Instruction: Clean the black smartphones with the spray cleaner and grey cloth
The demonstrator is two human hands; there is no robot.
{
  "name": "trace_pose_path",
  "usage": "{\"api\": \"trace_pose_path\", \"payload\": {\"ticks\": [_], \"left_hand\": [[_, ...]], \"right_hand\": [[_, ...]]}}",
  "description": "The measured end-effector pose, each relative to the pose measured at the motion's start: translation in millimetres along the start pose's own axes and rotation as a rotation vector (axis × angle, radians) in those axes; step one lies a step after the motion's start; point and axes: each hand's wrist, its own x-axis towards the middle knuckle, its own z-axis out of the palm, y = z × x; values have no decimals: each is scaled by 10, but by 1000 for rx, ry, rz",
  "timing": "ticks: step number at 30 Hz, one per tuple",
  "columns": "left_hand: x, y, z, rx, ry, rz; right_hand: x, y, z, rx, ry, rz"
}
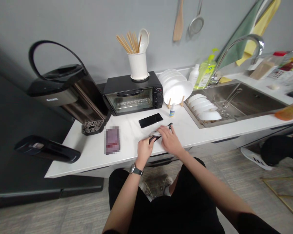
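1. We look down at our two forearms reaching forward over a white desk (pixel 132 138), wrists low near its front edge.
2. Our left hand (pixel 144 150), below a watch (pixel 136 169), is closed around the near end of a dark flat object (pixel 157 137), thumb on top.
3. Our right hand (pixel 170 140) lies palm down with bent fingers over the object's farther part and a pale piece (pixel 154 133) on it; we cannot tell how firmly it grips.
4. Just beyond our hands lie a black phone (pixel 150 120) and, upright to its right, a small bottle (pixel 172 111).
5. Behind them stand a toaster oven (pixel 134 100) and racked plates (pixel 176 90); a sink (pixel 199 123) holding bowls (pixel 206 109) is at right, a water dispenser (pixel 88 94) at left.
6. Our fingers cover much of the dark object, so its exact kind is unclear.
7. A packet (pixel 112 140) left of our hands is pixelated; the bottle's label is too small to read.
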Motion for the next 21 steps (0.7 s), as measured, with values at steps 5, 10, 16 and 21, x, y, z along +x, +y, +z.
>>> {"api": "trace_pose_path", "payload": {"ticks": [5, 10, 16, 21], "left_hand": [[11, 17, -5, -8, 19, 3], [17, -36, 11, 46, -14, -37], [23, 16, -8, 26, 7, -30], [12, 59, -26, 21, 35, -28]], "right_hand": [[216, 28, -3, -93, 65, 270], [13, -739, 182, 66, -6, -31], [-109, -186, 80, 17, -28, -6], [201, 50, 28, -38, 75, 202]]}}
